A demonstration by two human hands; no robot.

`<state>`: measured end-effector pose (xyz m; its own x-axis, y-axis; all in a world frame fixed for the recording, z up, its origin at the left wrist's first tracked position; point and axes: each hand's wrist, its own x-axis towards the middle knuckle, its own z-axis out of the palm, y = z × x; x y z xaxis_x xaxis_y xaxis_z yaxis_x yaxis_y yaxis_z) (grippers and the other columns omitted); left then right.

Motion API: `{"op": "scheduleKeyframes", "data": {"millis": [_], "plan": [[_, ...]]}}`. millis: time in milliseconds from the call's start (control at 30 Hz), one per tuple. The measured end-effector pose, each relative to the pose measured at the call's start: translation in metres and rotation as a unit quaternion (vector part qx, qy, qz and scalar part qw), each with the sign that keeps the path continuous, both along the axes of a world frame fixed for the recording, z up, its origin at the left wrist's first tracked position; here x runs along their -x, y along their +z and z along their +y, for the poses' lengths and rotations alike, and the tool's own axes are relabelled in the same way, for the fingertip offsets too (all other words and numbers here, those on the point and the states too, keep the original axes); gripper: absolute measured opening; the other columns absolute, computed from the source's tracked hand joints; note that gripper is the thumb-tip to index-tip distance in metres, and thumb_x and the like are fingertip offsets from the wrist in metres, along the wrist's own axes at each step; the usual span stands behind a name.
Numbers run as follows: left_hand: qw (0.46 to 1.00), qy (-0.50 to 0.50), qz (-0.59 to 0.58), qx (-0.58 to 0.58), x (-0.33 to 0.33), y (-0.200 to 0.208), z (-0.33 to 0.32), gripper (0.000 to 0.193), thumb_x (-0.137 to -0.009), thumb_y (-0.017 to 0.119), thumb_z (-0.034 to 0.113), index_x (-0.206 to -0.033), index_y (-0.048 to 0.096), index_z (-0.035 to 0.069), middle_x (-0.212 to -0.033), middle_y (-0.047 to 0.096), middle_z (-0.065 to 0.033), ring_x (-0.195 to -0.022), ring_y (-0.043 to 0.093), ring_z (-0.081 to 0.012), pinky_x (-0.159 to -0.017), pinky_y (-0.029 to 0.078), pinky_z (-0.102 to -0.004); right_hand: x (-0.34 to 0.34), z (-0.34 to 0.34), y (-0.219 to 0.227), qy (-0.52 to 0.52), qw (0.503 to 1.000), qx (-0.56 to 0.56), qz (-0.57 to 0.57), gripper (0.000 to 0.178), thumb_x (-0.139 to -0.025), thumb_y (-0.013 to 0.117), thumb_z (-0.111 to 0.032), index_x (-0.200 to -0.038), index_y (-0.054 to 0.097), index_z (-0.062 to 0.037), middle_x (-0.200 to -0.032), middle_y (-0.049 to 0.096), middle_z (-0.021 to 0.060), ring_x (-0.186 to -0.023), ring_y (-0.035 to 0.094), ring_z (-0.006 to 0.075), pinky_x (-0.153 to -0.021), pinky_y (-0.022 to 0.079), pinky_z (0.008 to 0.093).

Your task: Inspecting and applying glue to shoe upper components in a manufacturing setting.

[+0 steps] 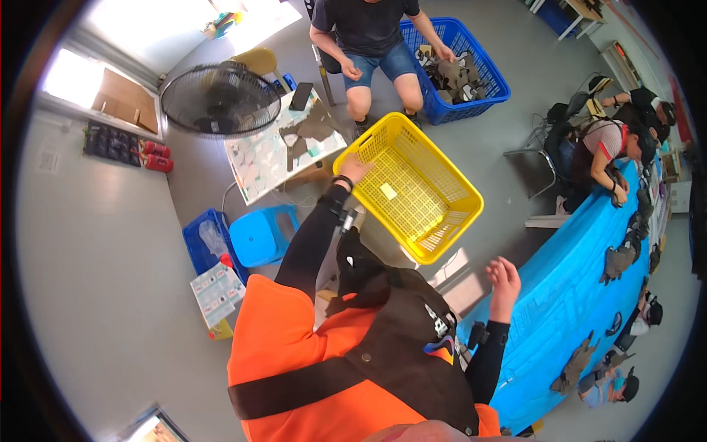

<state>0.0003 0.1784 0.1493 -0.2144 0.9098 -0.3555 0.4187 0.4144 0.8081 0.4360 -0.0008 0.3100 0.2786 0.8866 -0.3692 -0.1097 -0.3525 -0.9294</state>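
My left hand (355, 170) is closed over the left rim of a yellow plastic basket (444, 177). The fingers reach over its edge. A small pale label lies on the basket's slotted bottom, and no goods show inside it. My right hand (504, 286) is raised in the air between the basket and the blue-covered table, fingers apart, with nothing in it. Past the basket, a seated person (368, 29) rests one hand in a blue basket (501, 88) of grey-brown fabric pieces (455, 77).
To the left are a small table (254, 166) bearing grey pieces and a phone (301, 96), a black fan (221, 103) and a blue stool (254, 237). A long blue-covered table (567, 295) runs along the right, with several people working beyond it.
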Motion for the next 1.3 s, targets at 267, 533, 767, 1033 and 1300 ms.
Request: {"op": "scheduleKeyframes", "data": {"millis": [267, 533, 767, 1033, 1300], "plan": [[0.957, 0.148, 0.211, 0.134, 0.2, -0.073, 0.052, 0.064, -0.066, 0.076, 0.042, -0.11, 0.058, -0.001, -0.115, 0.058, -0.0229, -0.107, 0.056, -0.0361, -0.09, 0.046, -0.0407, 0.046, -0.012, 0.004, -0.128, 0.987, 0.095, -0.003, 0.019, -0.092, 0.056, -0.012, -0.104, 0.058, 0.0022, -0.086, 0.061, 0.0072, -0.073, 0.057, 0.0117, -0.061, 0.045, 0.0198], [0.945, 0.124, 0.276, 0.127, 0.188, -0.057, 0.124, 0.07, -0.067, 0.075, 0.044, -0.118, 0.055, 0.001, -0.118, 0.059, -0.0189, -0.11, 0.055, -0.0353, -0.091, 0.044, -0.0381, 0.092, 0.026, 0.03, -0.11, 0.982, 0.136, -0.076, 0.016, -0.092, 0.056, -0.011, -0.103, 0.06, -0.001, -0.086, 0.063, 0.0054, -0.075, 0.059, 0.0105, -0.063, 0.045, 0.0208], [0.997, 0.032, 0.004, 0.07, 0.185, -0.04, 0.139, 0.039, -0.078, 0.067, 0.03, -0.102, 0.061, -0.001, -0.102, 0.066, -0.0097, -0.091, 0.063, -0.0266, -0.078, 0.049, -0.0365, 0.093, 0.045, 0.029, -0.096, 0.982, 0.129, -0.1, 0.016, -0.091, 0.057, -0.011, -0.102, 0.061, -0.0008, -0.086, 0.064, 0.0053, -0.076, 0.059, 0.0104, -0.064, 0.044, 0.0209], [0.784, 0.158, -0.582, -0.144, 0.095, 0.201, 0.063, 0.021, -0.093, 0.049, 0.012, -0.11, 0.056, 0.001, -0.108, 0.062, -0.007, -0.098, 0.061, -0.0188, -0.084, 0.049, -0.0338, 0.098, 0.079, 0.011, -0.042, 0.995, 0.062, -0.072, 0.017, -0.09, 0.057, -0.011, -0.102, 0.061, -0.0006, -0.084, 0.064, 0.0048, -0.075, 0.06, 0.0109, -0.064, 0.044, 0.0222], [0.757, 0.142, -0.604, -0.203, 0.043, 0.296, 0.019, 0.033, -0.092, 0.048, 0.02, -0.119, 0.05, 0.001, -0.113, 0.06, -0.0101, -0.101, 0.06, -0.0224, -0.087, 0.048, -0.0363, 0.098, 0.094, -0.002, -0.025, 0.998, 0.006, -0.061, 0.016, -0.089, 0.058, -0.011, -0.1, 0.061, 0.0007, -0.082, 0.064, 0.0054, -0.072, 0.061, 0.0118, -0.062, 0.043, 0.0223]]}}
